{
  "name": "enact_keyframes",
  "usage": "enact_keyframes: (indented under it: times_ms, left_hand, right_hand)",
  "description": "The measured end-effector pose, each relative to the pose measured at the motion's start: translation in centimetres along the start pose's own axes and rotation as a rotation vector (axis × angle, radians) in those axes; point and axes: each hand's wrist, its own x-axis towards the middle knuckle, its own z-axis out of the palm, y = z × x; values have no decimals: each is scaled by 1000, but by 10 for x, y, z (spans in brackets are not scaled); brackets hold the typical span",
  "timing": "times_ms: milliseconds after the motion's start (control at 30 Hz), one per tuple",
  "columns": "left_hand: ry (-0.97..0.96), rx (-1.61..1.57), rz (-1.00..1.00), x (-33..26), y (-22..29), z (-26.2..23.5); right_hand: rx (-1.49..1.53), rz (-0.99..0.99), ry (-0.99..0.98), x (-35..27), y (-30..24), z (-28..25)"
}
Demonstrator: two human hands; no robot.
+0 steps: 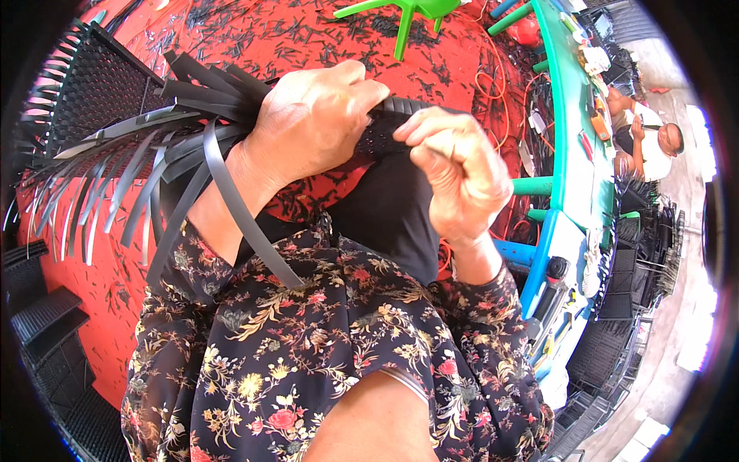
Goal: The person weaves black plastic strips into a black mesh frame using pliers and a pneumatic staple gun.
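Across my lap lies a black woven piece with a wrapped rim (402, 106). My left hand (312, 115) is closed in a fist on this piece, its knuckles upward. Many loose flat black strips (138, 185) fan out to the left from under that hand and wrist. One long strip (245, 212) hangs over my left forearm toward my floral shirt. Just right of the rim is my right hand (462, 169), fingers curled and thumb pressed in as in a pinch. Whatever lies between those fingertips is hidden.
Black woven panels (96, 92) stand at far left, dark woven pieces (50, 323) below. Strip scraps litter the red floor (269, 42). A green stool (404, 19) stands ahead. Right, a green table (571, 138) and blue table (550, 239) hold tools; a person (650, 142) sits beyond.
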Motion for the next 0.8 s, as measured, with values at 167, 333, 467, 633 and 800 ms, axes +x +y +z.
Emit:
enact_keyframes:
  times_ms: [167, 333, 467, 633, 800]
  left_hand:
    - [4, 97, -88, -5, 12, -2]
    - [46, 151, -88, -1, 19, 0]
    - [107, 161, -65, 2, 20, 3]
    - [102, 178, -70, 7, 24, -2]
    - [103, 136, -68, 13, 23, -5]
  right_hand:
    - [-166, 107, -57, 27, -2, -7]
    - [-137, 330, -84, 60, 1, -5]
    - [-130, 522, -202, 80, 22, -3]
    - [-109, 604, -415, 92, 46, 1]
    - [-258, 437, -519, 93, 64, 1]
